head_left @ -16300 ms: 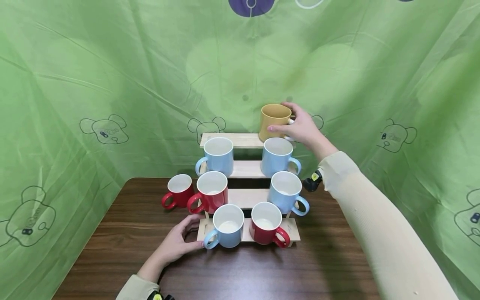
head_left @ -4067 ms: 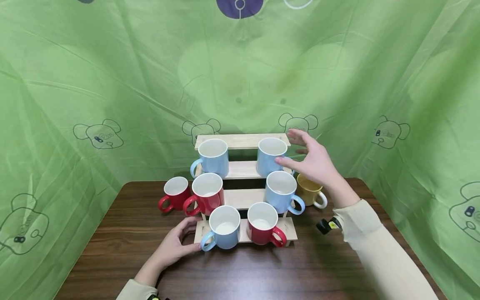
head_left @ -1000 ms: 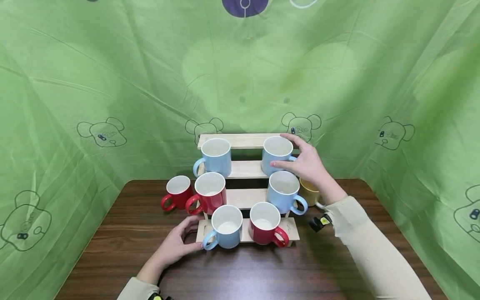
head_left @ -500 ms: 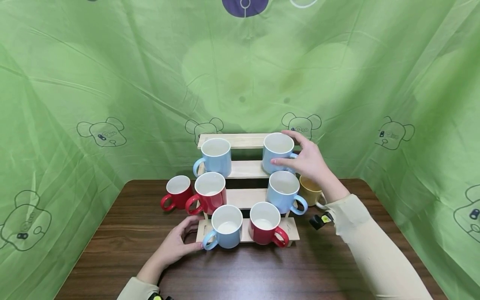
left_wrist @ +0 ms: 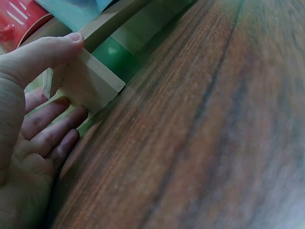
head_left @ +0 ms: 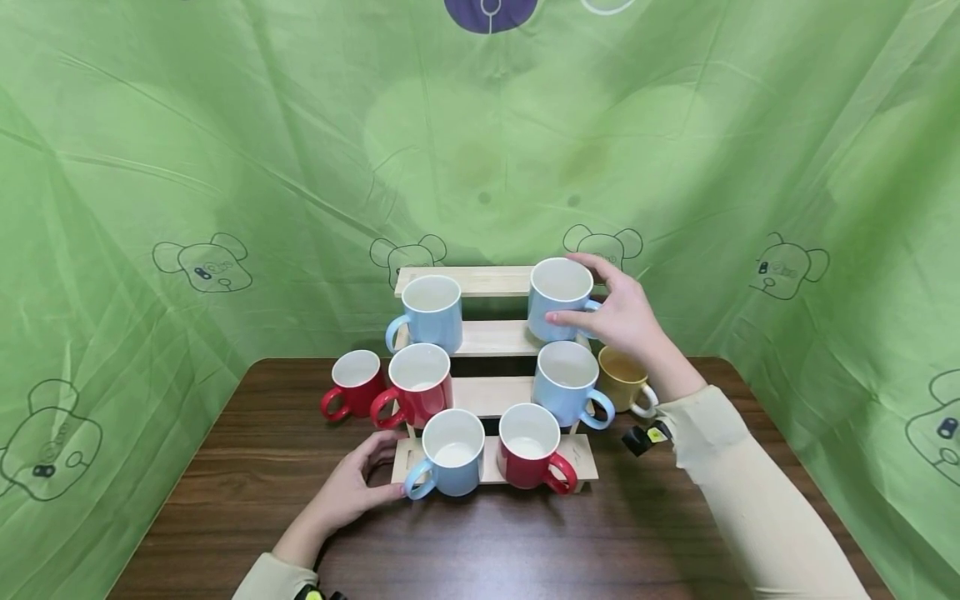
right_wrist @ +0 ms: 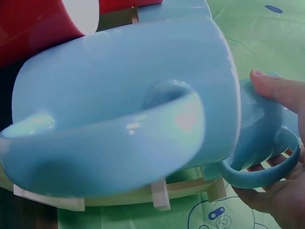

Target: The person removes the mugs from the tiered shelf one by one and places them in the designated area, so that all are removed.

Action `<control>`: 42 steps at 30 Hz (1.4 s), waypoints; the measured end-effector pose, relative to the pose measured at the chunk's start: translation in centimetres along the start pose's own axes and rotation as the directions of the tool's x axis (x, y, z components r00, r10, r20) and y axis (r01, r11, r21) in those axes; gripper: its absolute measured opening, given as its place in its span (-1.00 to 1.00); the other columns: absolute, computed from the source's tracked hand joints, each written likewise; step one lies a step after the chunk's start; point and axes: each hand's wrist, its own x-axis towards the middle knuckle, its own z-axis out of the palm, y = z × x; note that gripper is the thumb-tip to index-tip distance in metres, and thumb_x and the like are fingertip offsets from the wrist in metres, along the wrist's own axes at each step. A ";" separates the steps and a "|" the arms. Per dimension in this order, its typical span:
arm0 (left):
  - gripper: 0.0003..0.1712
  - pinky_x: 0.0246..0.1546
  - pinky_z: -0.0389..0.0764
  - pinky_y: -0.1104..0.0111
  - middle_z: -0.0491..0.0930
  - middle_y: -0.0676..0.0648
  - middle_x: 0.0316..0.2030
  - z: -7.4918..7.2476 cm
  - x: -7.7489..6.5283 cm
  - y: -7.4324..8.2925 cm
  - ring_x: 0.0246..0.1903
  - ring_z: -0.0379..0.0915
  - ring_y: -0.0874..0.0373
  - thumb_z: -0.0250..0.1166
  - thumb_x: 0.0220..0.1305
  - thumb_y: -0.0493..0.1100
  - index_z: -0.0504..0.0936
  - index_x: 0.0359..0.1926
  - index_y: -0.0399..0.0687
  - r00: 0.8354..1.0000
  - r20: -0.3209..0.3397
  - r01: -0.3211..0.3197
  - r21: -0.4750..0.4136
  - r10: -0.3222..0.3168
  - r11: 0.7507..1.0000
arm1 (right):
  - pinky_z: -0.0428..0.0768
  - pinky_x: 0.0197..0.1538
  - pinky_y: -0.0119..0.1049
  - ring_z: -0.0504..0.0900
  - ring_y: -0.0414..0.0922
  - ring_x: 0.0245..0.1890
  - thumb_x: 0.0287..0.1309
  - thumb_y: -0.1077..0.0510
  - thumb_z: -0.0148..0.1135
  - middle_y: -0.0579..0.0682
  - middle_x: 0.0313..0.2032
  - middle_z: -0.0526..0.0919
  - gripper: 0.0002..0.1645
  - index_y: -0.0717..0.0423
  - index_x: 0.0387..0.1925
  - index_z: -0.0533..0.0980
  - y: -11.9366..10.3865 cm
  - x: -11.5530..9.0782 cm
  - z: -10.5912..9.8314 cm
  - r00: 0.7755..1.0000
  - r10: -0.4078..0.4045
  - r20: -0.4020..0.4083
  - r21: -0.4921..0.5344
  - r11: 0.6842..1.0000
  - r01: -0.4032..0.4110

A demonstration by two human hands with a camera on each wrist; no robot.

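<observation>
My right hand (head_left: 628, 317) grips a light blue mug (head_left: 549, 312) from its handle side, thumb across the front, fingers behind. The mug is raised a little at the right end of the second shelf from the top. In the right wrist view this held mug (right_wrist: 257, 121) is partly behind a nearer blue mug (right_wrist: 119, 71). My left hand (head_left: 348, 492) holds the left end of the bottom shelf of the wooden stepped rack (head_left: 491, 396). In the left wrist view the thumb lies at the shelf board's (left_wrist: 102, 26) front edge, with curled fingers beside its support.
On the lower shelves stand a red mug (head_left: 422, 392), a blue mug (head_left: 562, 392), a blue mug (head_left: 453, 458) and a red mug (head_left: 528, 454). Another blue mug (head_left: 433, 317) sits higher left. A red mug (head_left: 358, 383) and a yellow mug (head_left: 618, 383) flank the rack on the table (head_left: 480, 550).
The yellow mug, earlier in my right hand at the top shelf, now stands on the table at right. My right hand has since gripped the upper-right blue mug and lifted it slightly.
</observation>
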 end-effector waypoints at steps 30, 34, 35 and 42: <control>-0.20 0.31 0.58 0.38 0.59 -0.17 0.35 -0.1 0.0 -0.3 0.26 0.63 -0.06 0.65 0.25 -0.23 0.49 0.45 -0.06 0.999 0.008 -0.031 -0.021 0.031 0.999 | 0.58 0.37 0.16 0.61 0.02 0.27 -0.04 0.17 0.82 0.08 0.28 0.66 0.08 -0.01 0.52 0.48 -1.0 0.1 -1.2 0.997 -0.057 -0.055 0.067 0.996 0.060; -0.19 0.31 0.58 0.39 0.59 -0.16 0.35 0.0 0.1 -0.3 0.26 0.63 -0.02 0.66 0.24 -0.22 0.50 0.45 -0.02 1.000 0.002 -0.014 -0.018 0.014 1.000 | 0.59 0.35 0.10 0.64 -0.01 0.22 -0.04 0.16 0.82 0.05 0.27 0.67 0.07 -0.05 0.51 0.49 -1.3 0.0 -1.5 0.997 -0.050 -0.060 0.082 0.995 0.055; -0.18 0.30 0.58 0.40 0.60 -0.15 0.35 0.1 0.1 -0.4 0.26 0.63 -0.01 0.67 0.23 -0.22 0.50 0.45 -0.01 1.000 0.000 -0.007 -0.019 0.007 1.000 | 0.59 0.35 0.08 0.64 -0.03 0.21 -0.05 0.16 0.83 0.03 0.26 0.67 0.06 -0.08 0.50 0.50 -1.4 -0.1 -1.7 0.997 -0.044 -0.061 0.090 0.995 0.050; -0.18 0.28 0.60 0.38 0.61 -0.16 0.32 0.1 0.1 -0.3 0.25 0.63 -0.01 0.67 0.23 -0.22 0.50 0.45 -0.02 1.000 0.000 -0.004 -0.021 0.004 1.000 | 0.57 0.25 -0.14 0.60 -0.14 0.21 -0.03 0.15 0.81 -0.05 0.26 0.68 0.01 -0.16 0.47 0.55 -1.4 -0.7 -3.1 0.996 -0.003 -0.086 0.128 0.992 0.014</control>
